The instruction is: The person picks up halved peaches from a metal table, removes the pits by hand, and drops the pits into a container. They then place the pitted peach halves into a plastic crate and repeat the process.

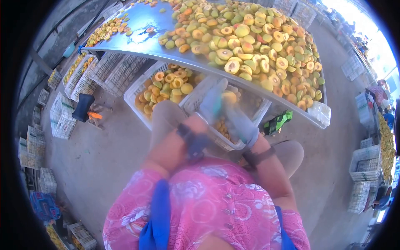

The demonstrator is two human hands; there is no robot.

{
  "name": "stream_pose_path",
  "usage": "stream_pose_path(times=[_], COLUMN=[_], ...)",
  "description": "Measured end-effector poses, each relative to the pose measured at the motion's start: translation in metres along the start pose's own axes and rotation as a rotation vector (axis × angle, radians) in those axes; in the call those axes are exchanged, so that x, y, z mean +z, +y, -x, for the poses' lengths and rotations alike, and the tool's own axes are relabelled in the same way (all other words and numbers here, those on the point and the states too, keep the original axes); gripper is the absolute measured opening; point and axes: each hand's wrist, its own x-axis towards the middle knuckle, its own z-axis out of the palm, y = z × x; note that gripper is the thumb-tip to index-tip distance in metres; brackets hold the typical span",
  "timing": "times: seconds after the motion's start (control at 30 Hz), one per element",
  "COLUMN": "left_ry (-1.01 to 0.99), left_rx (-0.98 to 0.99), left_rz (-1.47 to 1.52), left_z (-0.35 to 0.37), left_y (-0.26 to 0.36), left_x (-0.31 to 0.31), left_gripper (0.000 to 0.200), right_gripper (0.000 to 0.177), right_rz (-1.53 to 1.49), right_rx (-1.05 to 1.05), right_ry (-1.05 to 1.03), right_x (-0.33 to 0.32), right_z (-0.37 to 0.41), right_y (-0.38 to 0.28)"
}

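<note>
My left hand [211, 102], in a pale glove with a teal patch, is blurred over the crate in front of my lap. Close beside it, my gloved right hand [241, 123] points up and inward, its fingers closed on a yellow-orange peach [229, 98]. Motion smears both hands, and what my left fingers hold cannot be made out. Beneath them stands a white crate [233, 145] with small brown peach stones [223, 127] in it. Just beyond, many halved peaches [250, 50] lie heaped on a metal table [152, 41], some with stones showing.
A crate of peach pieces [166, 85] stands left of my knees under the table edge. Stacked white crates [62, 114] line the left side, near a small stool [98, 116]. A green and black bag [278, 122] lies at right. People and more crates [366, 162] are farther right.
</note>
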Motion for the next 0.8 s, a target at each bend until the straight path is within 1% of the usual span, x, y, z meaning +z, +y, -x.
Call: stream_pose_path(times=[0.03, 0.07, 0.13, 0.2, 0.27, 0.3, 0.33, 0.37, 0.4, 0.43, 0.47, 0.53, 0.57, 0.63, 0.67, 0.73, 0.8], left_ry=[-0.02, -0.017, 0.009, -0.021, -0.047, -0.044, -0.042, -0.041, -0.041, -0.04, -0.032, -0.081, -0.077, -0.075, -0.074, -0.067, -0.062], left_rx=[-0.064, -0.064, 0.052, 0.026, 0.002, -0.006, -0.014, -0.016, -0.026, -0.035, -0.038, 0.013, 0.011, -0.028, -0.028, -0.01, -0.023], left_rz=[-0.035, -0.037, -0.451, -0.437, -0.427, -0.521, -0.615, -0.617, -0.685, -0.752, -0.754, -0.639, -0.641, -0.523, -0.525, -0.413, -0.425], left_z=[0.002, 0.0, 0.0, 0.001, 0.001, 0.0, -0.001, -0.002, -0.001, -0.001, -0.002, -0.005, -0.005, -0.003, -0.002, 0.001, 0.002], left_y=[0.005, 0.006, 0.007, 0.01, 0.01, 0.007, 0.008, 0.009, 0.01, 0.011, 0.011, 0.009, 0.01, 0.013, 0.013, 0.012, 0.015], left_x=[0.002, 0.002, 0.002, 0.002, -0.001, -0.004, -0.003, -0.002, -0.001, 0.0, -0.003, -0.008, -0.008, -0.007, -0.007, -0.006, -0.004], left_gripper=[0.042, 0.042, 0.043, 0.043, 0.044, 0.044, 0.044, 0.044, 0.044, 0.044, 0.044, 0.044, 0.044, 0.044, 0.044, 0.044, 0.044], right_gripper=[0.039, 0.036, 0.035, 0.034, 0.028, 0.028, 0.026, 0.024, 0.024, 0.025, 0.025, 0.024, 0.024, 0.024, 0.025, 0.026, 0.027], right_rz=[0.078, 0.155, 0.187, 0.225, 0.101, 0.099, 0.031, -0.038, -0.043, -0.25, -0.458, -0.5, -0.537, -0.565, -0.59, -0.609, -0.627], right_rx=[0.014, 0.028, -0.006, -0.046, -0.018, -0.019, 0.086, 0.193, 0.197, 0.224, 0.25, 0.281, 0.303, 0.317, 0.327, 0.32, 0.316], right_ry=[0.042, 0.083, 0.09, 0.095, 0.064, 0.062, 0.032, 0.002, 0.0, -0.143, -0.288, -0.323, -0.351, -0.381, -0.408, -0.445, -0.48], right_x=[0.005, 0.009, 0.012, 0.009, 0.006, 0.003, 0.004, 0.002, -0.002, -0.007, -0.01, -0.012, -0.012, -0.015, -0.016, -0.016, -0.018], right_z=[0.006, 0.009, 0.01, 0.008, 0.004, 0.006, 0.011, 0.013, 0.013, 0.012, 0.01, 0.007, 0.005, 0.002, 0.0, 0.001, 0.001], right_y=[-0.009, -0.015, -0.015, -0.012, -0.004, -0.002, -0.006, -0.008, -0.006, -0.003, -0.002, 0.0, 0.0, 0.0, 0.0, -0.004, -0.004])
